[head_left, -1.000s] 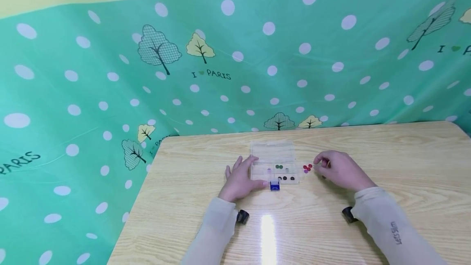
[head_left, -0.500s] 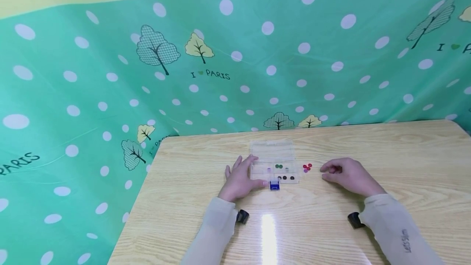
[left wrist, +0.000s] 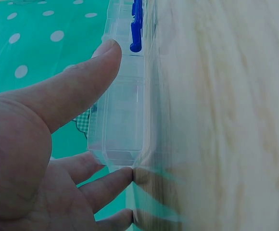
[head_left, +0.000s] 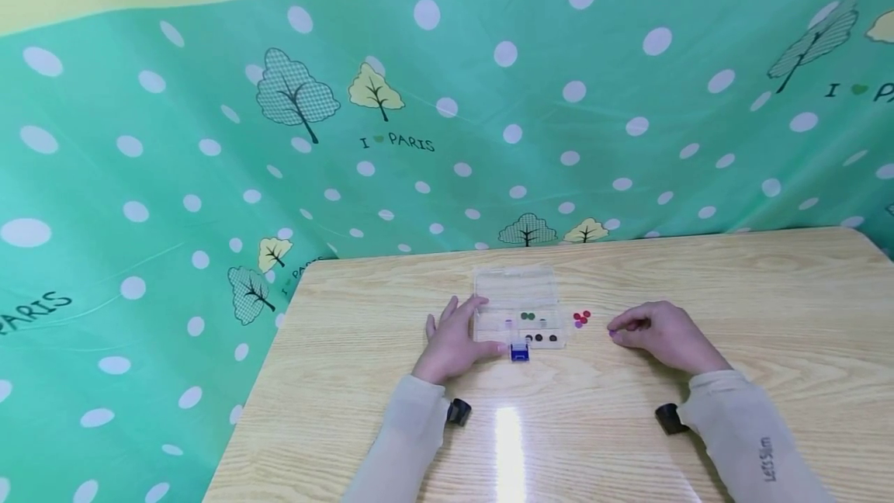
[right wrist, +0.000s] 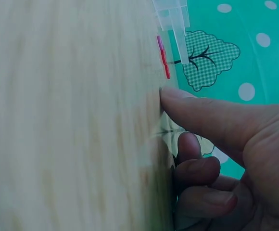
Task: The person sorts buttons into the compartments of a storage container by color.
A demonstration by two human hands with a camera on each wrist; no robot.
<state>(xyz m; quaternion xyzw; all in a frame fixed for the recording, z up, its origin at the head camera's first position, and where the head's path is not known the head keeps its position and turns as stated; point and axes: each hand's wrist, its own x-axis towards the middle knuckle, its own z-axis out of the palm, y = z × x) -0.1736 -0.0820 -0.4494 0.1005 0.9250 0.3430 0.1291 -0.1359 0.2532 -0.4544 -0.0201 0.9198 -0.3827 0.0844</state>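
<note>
A clear plastic compartment box, lid raised at the back, stands mid-table with a blue latch at its front. Inside lie green discs and black discs. My left hand rests against the box's left end, fingers fairly straight, the thumb along its front wall. To the right of the box, my right hand pinches a small purple disc between thumb and forefinger, close over the table. In the right wrist view, the other fingers curl below the thumb.
Several small red discs and a purple disc lie between the box and my right hand. The wooden table meets a green dotted cloth at its back edge. Wrist cameras sit on both wrists.
My right hand has drawn back to the right from the red discs, and a purple disc now shows at its fingertips. The left hand stays in place at the box.
</note>
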